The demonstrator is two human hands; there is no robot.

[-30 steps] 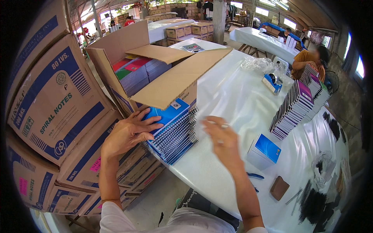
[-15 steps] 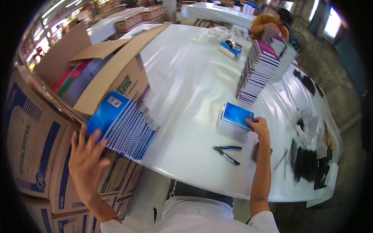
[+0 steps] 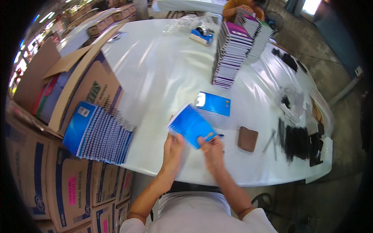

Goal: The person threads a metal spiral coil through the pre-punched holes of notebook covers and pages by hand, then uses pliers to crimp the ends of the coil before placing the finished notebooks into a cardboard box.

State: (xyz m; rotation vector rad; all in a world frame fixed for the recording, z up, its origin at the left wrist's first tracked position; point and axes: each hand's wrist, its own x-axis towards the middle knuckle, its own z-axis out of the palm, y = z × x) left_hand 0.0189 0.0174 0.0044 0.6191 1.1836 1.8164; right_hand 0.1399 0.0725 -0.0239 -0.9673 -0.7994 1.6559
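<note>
A blue-covered spiral notebook (image 3: 191,125) is held tilted above the table between both hands. My left hand (image 3: 173,146) is closed on its left corner, fingers partly hidden behind it. My right hand (image 3: 211,149) pinches its lower right corner, thumb on the cover. Just beyond lies a short stack of blue notebooks (image 3: 213,104). A bit of the pliers' blue handle (image 3: 220,135) shows beside my right hand; the rest is hidden. To the left, a long leaning row of blue spiral notebooks (image 3: 103,134) rests against an open carton.
The open cardboard carton (image 3: 87,87) stands left, above stacked boxes (image 3: 72,182). A brown block (image 3: 247,139) lies to the right, near black spiral wires (image 3: 297,143) and a plastic bag (image 3: 291,101). Tall notebook stacks (image 3: 231,54) and a blue tape dispenser (image 3: 202,35) stand farther back; another person (image 3: 233,8) sits there.
My right hand has lifted a notebook off the short stack and brought it toward me. My left hand has moved right from the leaning row and taken hold of it. The view has shifted.
</note>
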